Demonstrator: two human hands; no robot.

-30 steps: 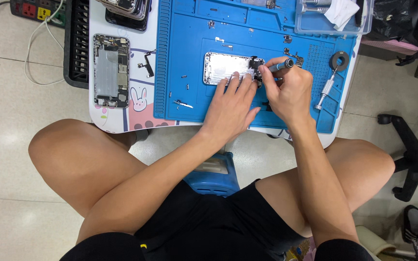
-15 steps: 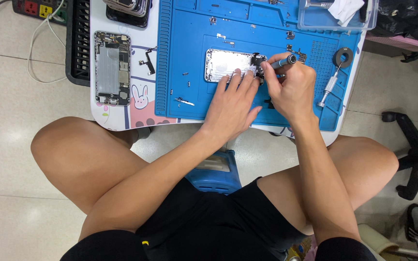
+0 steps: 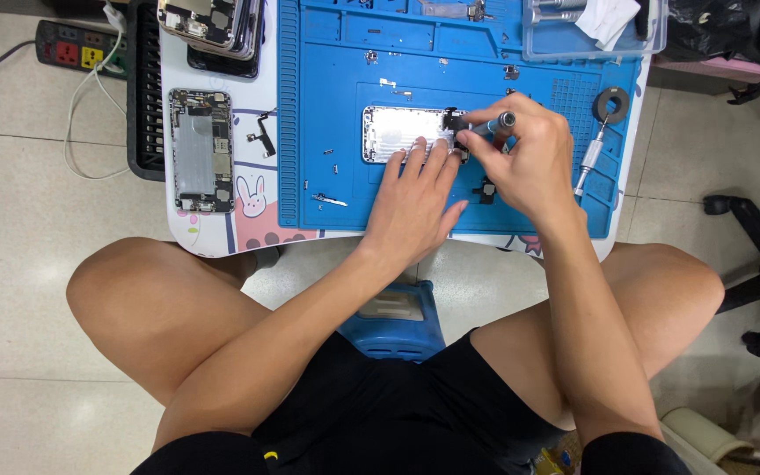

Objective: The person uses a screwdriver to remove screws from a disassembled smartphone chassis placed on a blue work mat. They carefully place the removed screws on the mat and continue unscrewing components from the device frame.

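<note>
Hardly anything has shifted: left hand (image 3: 415,198) still lies flat, pinning the silver phone shell (image 3: 402,134) mid-frame, right hand (image 3: 529,158) pinching a screwdriver (image 3: 493,124). A slip could scatter the loose screws (image 3: 332,163).

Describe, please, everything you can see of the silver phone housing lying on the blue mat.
The silver phone housing is a flat, rounded rectangle of bright, metal-looking shell, lying open-side up and lengthwise across the blue work mat. Its inside looks mostly stripped and reflective. Small dark parts sit at its right end, where the right hand applies a slim grey screwdriver. The left hand presses its fingertips on the lower edge.
</note>
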